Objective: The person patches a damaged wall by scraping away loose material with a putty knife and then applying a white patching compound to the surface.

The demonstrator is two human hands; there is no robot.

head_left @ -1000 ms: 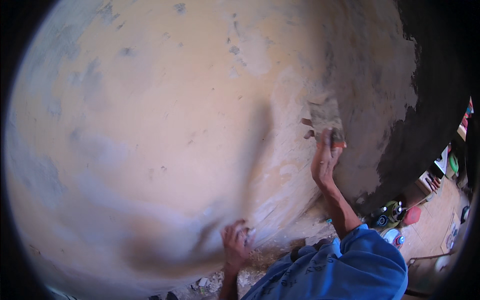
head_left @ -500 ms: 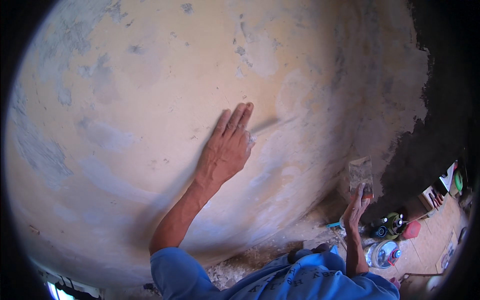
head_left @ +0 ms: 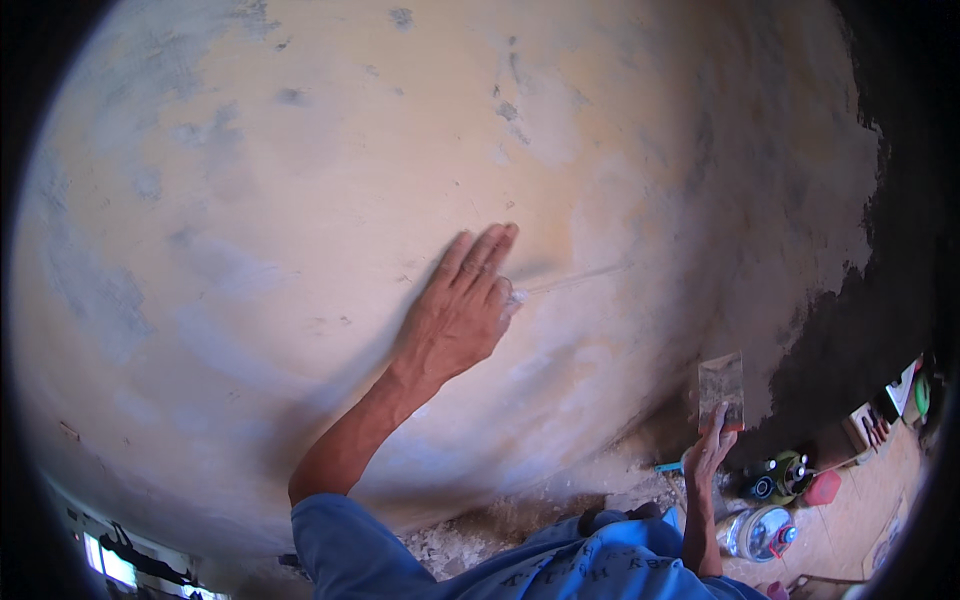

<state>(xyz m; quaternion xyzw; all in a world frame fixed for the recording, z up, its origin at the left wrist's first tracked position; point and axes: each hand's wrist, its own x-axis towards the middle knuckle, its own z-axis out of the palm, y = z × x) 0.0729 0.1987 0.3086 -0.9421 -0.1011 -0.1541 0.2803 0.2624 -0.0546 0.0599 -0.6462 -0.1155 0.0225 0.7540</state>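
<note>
My left hand [head_left: 455,315] lies against the mottled cream plastered wall [head_left: 280,200] in the middle of the view, three fingers stretched upward and together. At its thumb side a small whitish thing [head_left: 515,298] is pinched, too small to make out. Low on the right, my right hand [head_left: 712,445] grips a flat rectangular scraper [head_left: 720,375] with a smeared blade and an orange edge, held beside the wall's greyer, shaded part.
On the tiled floor [head_left: 855,510] at lower right stand a clear water jug [head_left: 752,535], dark green containers [head_left: 790,478], a red object [head_left: 822,487] and a box of tools [head_left: 870,428]. Rubble [head_left: 490,525] lies along the wall's foot. A bright opening [head_left: 110,560] shows at lower left.
Since a second ago my left hand has risen from the lower middle to halfway up the wall. My right hand has dropped from mid-wall to the lower right, still holding the scraper.
</note>
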